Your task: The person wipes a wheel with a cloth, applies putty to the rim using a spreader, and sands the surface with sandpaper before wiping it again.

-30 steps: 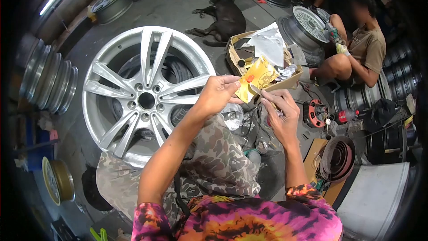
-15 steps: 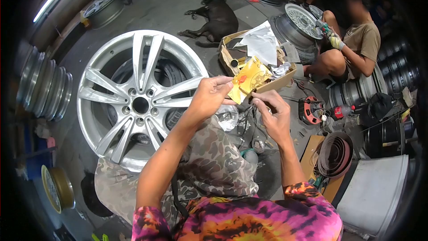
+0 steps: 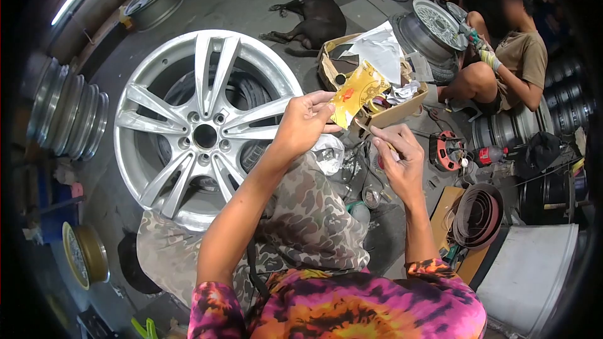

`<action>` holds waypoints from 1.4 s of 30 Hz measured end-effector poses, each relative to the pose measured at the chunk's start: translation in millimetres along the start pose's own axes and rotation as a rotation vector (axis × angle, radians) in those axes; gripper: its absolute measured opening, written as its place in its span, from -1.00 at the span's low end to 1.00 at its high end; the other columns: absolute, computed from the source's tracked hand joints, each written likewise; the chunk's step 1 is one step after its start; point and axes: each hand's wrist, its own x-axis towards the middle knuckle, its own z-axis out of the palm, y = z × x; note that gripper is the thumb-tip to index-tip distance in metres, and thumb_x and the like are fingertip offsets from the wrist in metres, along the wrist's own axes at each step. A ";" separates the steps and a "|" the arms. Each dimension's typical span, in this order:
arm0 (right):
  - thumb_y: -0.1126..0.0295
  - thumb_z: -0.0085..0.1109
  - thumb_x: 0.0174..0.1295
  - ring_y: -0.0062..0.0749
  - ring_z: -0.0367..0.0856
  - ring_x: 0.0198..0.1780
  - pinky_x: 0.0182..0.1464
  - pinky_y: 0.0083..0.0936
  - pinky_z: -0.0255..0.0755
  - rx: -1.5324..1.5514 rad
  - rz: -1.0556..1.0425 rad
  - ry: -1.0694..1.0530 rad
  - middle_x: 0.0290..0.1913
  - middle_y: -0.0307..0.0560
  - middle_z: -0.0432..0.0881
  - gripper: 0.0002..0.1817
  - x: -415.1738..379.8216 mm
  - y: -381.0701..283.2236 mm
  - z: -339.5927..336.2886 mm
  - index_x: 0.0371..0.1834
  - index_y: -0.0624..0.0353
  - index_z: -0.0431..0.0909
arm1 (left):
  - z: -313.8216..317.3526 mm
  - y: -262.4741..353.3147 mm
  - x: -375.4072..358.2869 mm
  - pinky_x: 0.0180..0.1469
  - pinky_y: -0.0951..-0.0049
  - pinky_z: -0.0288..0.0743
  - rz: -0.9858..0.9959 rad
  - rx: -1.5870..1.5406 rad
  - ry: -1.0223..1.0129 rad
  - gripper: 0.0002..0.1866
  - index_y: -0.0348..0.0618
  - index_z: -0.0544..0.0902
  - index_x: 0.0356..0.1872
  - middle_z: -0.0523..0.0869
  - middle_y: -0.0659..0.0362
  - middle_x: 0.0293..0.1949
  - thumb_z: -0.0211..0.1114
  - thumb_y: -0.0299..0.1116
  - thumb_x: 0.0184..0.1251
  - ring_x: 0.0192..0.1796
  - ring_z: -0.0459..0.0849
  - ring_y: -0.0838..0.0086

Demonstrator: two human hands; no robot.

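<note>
My left hand (image 3: 303,122) pinches a yellow piece of sheet (image 3: 359,93) with a red mark, which is held up in front of a cardboard box. Just right of the sheet is my right hand (image 3: 400,154), its fingers closed on something small and thin whose kind I cannot make out. The box (image 3: 402,113) holds grey-white papers (image 3: 379,50) and small items. A large silver wheel rim (image 3: 217,50) with paired spokes lies left of my hands, beside my camouflage-clad legs.
A black dog (image 3: 317,16) lies beyond the rim. At the right a person (image 3: 521,56) works on another rim (image 3: 440,24). A red cable reel (image 3: 445,150), a bottle (image 3: 491,154) and an abrasive roll (image 3: 477,213) are on the right. Rims (image 3: 75,113) line the left.
My right hand has come away from the yellow sheet's lower edge, leaving a wider gap. The whole view has shifted slightly, and the sheet is tilted more upright in my left hand.
</note>
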 end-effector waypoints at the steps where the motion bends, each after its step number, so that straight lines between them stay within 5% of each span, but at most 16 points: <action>1: 0.58 0.34 0.19 -0.46 0.55 -0.33 -0.30 -0.59 0.38 -0.033 -0.033 0.008 -0.31 -0.10 0.63 -0.75 1.6 -1.5 1.2 -0.05 0.20 0.76 | 0.1 -0.9 -0.1 0.07 0.40 0.74 -0.002 0.000 0.000 -0.63 -0.58 0.45 0.24 0.70 -0.11 0.03 0.10 -0.50 0.54 0.03 0.75 0.34; 6: 0.58 0.36 0.16 -0.38 0.59 -0.33 -0.27 -0.52 0.44 -0.097 -0.164 -0.031 -0.32 -0.07 0.63 -0.73 4.5 -3.0 7.4 -0.05 0.19 0.77 | -1.5 -9.6 2.7 0.06 0.42 0.74 0.028 -0.028 -0.010 -0.66 -0.57 0.50 0.19 0.71 -0.09 0.02 0.10 -0.51 0.54 0.01 0.75 0.36; 20: 0.57 0.36 0.17 -0.33 0.63 -0.28 -0.20 -0.49 0.47 -0.059 0.008 -0.071 -0.32 -0.04 0.65 -0.77 9.3 -6.8 -2.9 -0.09 0.22 0.77 | -2.1 -10.9 -0.3 -0.10 0.47 0.76 0.120 0.044 0.043 -0.67 -0.56 0.57 0.13 0.75 -0.10 -0.07 0.14 -0.49 0.49 -0.12 0.78 0.41; 42: 0.55 0.31 0.24 -0.49 0.57 -0.26 -0.19 -0.58 0.41 0.110 -0.030 -0.132 -0.30 -0.13 0.65 -0.80 6.9 1.1 6.4 -0.08 0.29 0.75 | 1.2 -13.1 2.5 -0.13 0.50 0.76 0.099 0.019 0.031 -0.68 -0.55 0.56 0.14 0.74 -0.06 -0.06 0.15 -0.51 0.50 -0.14 0.77 0.44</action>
